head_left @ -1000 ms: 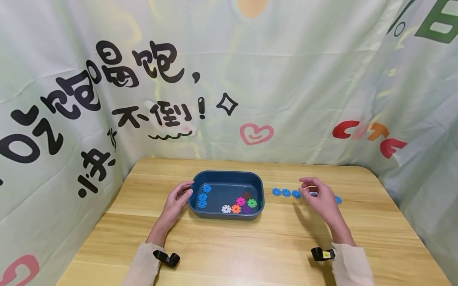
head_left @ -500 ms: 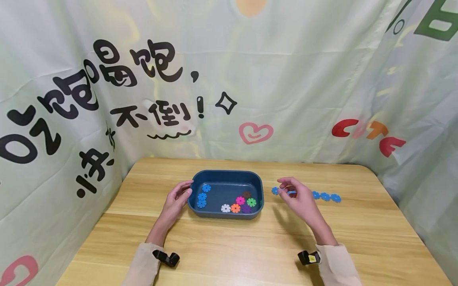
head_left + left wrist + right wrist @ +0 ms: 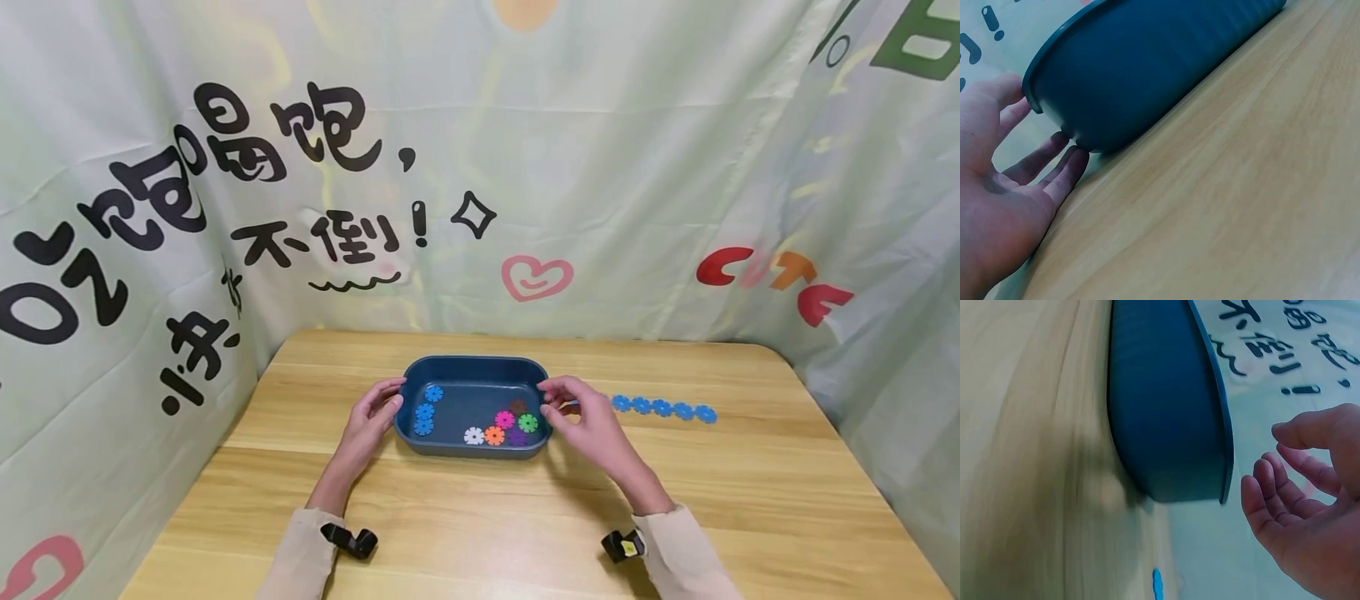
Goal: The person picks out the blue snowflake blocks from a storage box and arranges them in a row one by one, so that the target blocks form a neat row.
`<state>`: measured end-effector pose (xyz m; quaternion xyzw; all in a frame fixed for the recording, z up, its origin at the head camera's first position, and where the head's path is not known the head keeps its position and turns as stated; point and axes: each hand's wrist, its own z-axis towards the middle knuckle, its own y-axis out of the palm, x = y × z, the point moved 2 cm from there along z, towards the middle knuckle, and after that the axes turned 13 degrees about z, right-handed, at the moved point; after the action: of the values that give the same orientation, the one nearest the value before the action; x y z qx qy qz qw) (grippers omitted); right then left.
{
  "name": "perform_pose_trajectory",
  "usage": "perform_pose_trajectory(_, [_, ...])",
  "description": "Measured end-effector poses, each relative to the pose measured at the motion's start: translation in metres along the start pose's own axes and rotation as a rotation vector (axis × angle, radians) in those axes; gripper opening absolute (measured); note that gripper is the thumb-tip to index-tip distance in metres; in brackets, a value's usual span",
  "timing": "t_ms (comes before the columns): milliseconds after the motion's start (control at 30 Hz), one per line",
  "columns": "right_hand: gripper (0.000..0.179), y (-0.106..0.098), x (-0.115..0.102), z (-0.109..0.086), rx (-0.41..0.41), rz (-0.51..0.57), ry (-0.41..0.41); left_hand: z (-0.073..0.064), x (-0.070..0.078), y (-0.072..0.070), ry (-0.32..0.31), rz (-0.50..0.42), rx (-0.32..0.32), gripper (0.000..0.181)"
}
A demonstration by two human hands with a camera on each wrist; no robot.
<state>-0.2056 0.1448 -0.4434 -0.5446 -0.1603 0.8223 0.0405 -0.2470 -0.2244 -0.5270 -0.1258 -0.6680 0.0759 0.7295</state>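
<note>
A dark blue rectangular tray point(image 3: 472, 452) stands on the table. My left hand point(image 3: 369, 417) touches its left end; in the left wrist view the thumb is at the rim and fingertips point(image 3: 1077, 164) meet the outer wall. By the right end is my right hand point(image 3: 592, 421), loosely bent and holding nothing; the right wrist view shows a gap between its fingers and the rim. Inside the tray lie three blue snowflake discs point(image 3: 424, 412) on the left. White point(image 3: 474, 436), orange point(image 3: 494, 436), pink, brown, green and purple discs lie on the right.
A row of several blue snowflake discs point(image 3: 662, 407) runs along the wooden table point(image 3: 480, 517) right of the tray, its left end partly behind my right hand. A printed curtain point(image 3: 615, 192) hangs behind the table and along both sides.
My right hand has moved left, from over the blue disc row to the tray's right end, uncovering most of the row. My left hand and the tray have stayed in place.
</note>
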Motion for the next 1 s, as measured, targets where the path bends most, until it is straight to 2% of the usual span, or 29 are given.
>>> perform_pose_trajectory(300, [0.029, 0.031, -0.005, 0.016, -0.1, 0.0, -0.043, 0.001, 0.0, -0.001, 0.004, -0.006, -0.003, 0.043])
perform_pose_trajectory(500, [0.031, 0.052, -0.003, 0.03, -0.174, 0.006, -0.005, 0.0, 0.0, 0.0, 0.001, -0.015, -0.001, 0.043])
perform_pose_trajectory(733, [0.032, 0.074, -0.004, 0.049, -0.218, -0.038, -0.002, 0.0, 0.002, 0.0, 0.01, 0.007, 0.001, 0.043])
perform_pose_trajectory(1000, [0.033, 0.097, 0.002, 0.069, -0.276, -0.052, 0.034, 0.0, 0.004, -0.001, 0.013, -0.016, -0.003, 0.044])
